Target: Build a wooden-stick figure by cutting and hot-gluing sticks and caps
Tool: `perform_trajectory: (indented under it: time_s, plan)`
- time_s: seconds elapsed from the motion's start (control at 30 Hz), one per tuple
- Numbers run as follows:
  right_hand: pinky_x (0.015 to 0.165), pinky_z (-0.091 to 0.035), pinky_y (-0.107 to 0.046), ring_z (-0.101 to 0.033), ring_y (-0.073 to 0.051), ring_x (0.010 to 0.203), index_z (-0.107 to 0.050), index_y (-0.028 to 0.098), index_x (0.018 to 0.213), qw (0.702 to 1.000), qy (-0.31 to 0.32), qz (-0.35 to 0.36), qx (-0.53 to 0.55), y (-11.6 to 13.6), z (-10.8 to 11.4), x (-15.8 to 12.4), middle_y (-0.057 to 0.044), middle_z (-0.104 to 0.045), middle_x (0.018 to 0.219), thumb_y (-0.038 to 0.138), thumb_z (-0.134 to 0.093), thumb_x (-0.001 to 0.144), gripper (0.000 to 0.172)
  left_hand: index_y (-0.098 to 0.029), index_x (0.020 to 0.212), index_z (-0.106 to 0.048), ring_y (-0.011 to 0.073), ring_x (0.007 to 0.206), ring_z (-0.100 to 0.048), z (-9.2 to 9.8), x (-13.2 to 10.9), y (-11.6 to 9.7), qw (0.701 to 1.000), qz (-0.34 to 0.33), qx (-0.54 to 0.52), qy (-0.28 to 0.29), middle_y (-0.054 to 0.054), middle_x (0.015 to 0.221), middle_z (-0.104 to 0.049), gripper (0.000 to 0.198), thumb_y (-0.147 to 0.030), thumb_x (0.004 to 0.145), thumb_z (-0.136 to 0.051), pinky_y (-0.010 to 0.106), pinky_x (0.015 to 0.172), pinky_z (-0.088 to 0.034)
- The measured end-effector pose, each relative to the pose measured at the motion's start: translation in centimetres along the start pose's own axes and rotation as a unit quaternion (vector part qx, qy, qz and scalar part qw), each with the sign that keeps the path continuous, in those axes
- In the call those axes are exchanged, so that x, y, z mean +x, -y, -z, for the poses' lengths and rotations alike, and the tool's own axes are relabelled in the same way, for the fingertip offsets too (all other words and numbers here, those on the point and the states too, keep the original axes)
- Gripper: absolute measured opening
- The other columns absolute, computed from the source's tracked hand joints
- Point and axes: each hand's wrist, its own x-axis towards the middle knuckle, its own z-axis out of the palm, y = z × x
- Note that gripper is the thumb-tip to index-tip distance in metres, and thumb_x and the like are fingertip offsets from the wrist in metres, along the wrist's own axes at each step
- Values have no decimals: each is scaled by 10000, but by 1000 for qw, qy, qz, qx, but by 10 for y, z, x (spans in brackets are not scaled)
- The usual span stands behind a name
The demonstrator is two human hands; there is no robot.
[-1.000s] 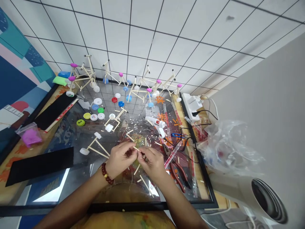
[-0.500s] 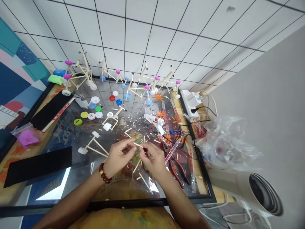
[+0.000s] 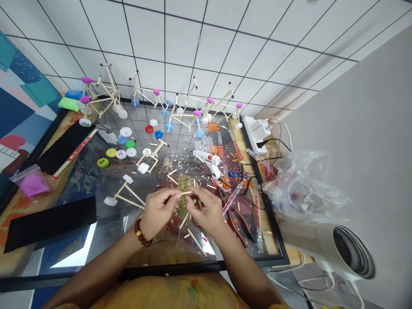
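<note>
Between my fingertips, a short pale wooden stick [image 3: 186, 193] lies nearly level above the table. My left hand [image 3: 160, 211], with a dark red bead bracelet at the wrist, pinches its left end. The other end is pinched by my right hand [image 3: 206, 210]. Below the hands several loose sticks [image 3: 197, 242] are scattered on the glass. To the left lies a stick frame with white caps [image 3: 128, 193], and farther back a partly built frame [image 3: 151, 156]. A white hot glue gun [image 3: 207, 159] rests beyond my right hand, with red-handled pliers [image 3: 238, 227] beside the wrist.
Stick models with pink seats [image 3: 156, 92] line the back edge by the tiled wall. Bottle caps [image 3: 121, 153] lie mid-left. A power strip [image 3: 255, 133], clear plastic bags [image 3: 302, 184] and a large roll [image 3: 322, 244] are on the right. Black sheets [image 3: 51, 223] lie left.
The stick has turned from slanting down rightward to nearly level, and both hands still pinch it. The whole view has shifted slightly.
</note>
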Motion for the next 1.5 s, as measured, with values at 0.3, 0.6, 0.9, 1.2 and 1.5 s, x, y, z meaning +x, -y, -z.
perform_trajectory:
  time_s: [0.3, 0.6, 0.9, 1.2, 1.5]
  plan:
    - [647, -579, -262, -711, -153, 679, -738, 220, 978, 1000, -18, -19, -16, -7, 4, 3, -41, -765, 813, 193, -569, 914, 183, -164, 810, -706, 105, 503, -616, 2, -1, -4, 997, 66, -41, 12, 17, 649, -677, 174, -315, 865, -639, 204, 486, -527]
    - [744, -573, -322, -697, -179, 812, -714, 230, 1021, 998, 47, 27, 18, 1, 6, 6, -60, -750, 906, 195, -589, 925, 162, -160, 743, -658, 92, 492, -559, 4, 2, 1, 984, 145, -97, 34, 9, 613, -631, 315, -442, 877, -614, 190, 460, -461]
    - [690, -531, -288, -675, -164, 728, -683, 215, 932, 998, 62, 10, 12, 4, 4, 3, -43, -739, 826, 215, -555, 946, 129, -181, 869, -674, 96, 622, -592, 2, -2, -1, 995, -48, 82, 2, -1, 735, -666, 75, -249, 838, -674, 206, 608, -488]
    - [651, -461, -264, -635, -155, 686, -647, 198, 857, 993, 107, -28, 40, 7, 3, -1, -28, -698, 758, 241, -510, 967, 180, -176, 837, -696, 113, 640, -603, 7, 3, 3, 958, -179, 223, -5, 19, 731, -678, 134, -121, 841, -573, 226, 634, -463]
    - [612, -405, -252, -589, -153, 639, -610, 200, 793, 988, 116, -91, 52, 10, 2, -1, -11, -629, 675, 292, -478, 981, 247, -172, 961, -713, 89, 668, -638, 9, 8, 2, 990, -121, 68, -19, 35, 869, -706, 160, -128, 828, -636, 180, 597, -524]
